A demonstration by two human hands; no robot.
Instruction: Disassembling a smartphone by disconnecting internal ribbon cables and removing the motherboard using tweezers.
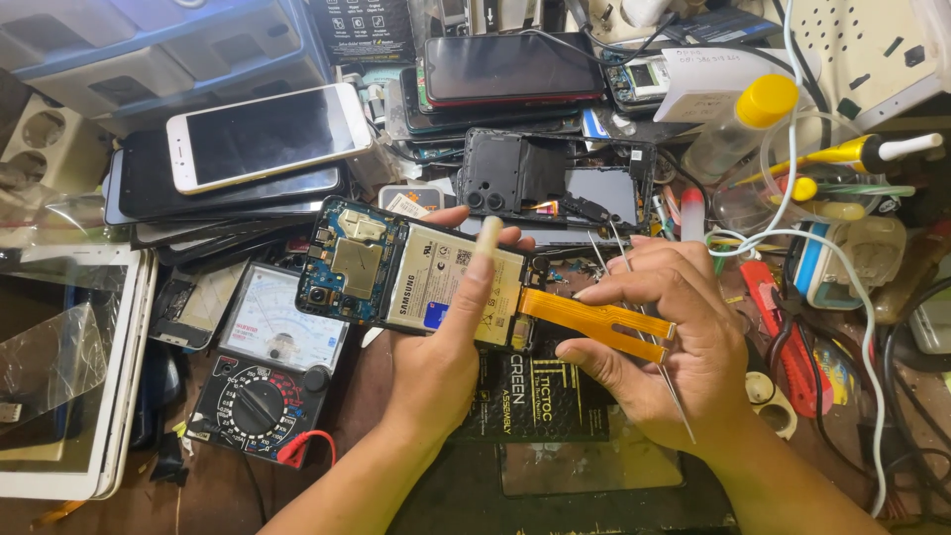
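My left hand [441, 342] holds an opened phone [411, 272] with its back off, thumb pressed across the pale battery [436, 282]. The blue circuit board [347, 263] shows at the phone's left end. From the phone's right end an orange flat ribbon cable [584, 315] sticks out. My right hand [674, 342] pinches that ribbon between thumb and fingers and also holds thin metal tweezers [644, 327] running along the palm.
A black analogue multimeter [265, 372] with a red lead lies at the left. Stacked phones [265, 134] and a black phone frame [555, 183] fill the back. A white tablet [69, 372] sits far left. Red pliers [788, 337], a yellow-capped bottle [743, 124] and white cables crowd the right.
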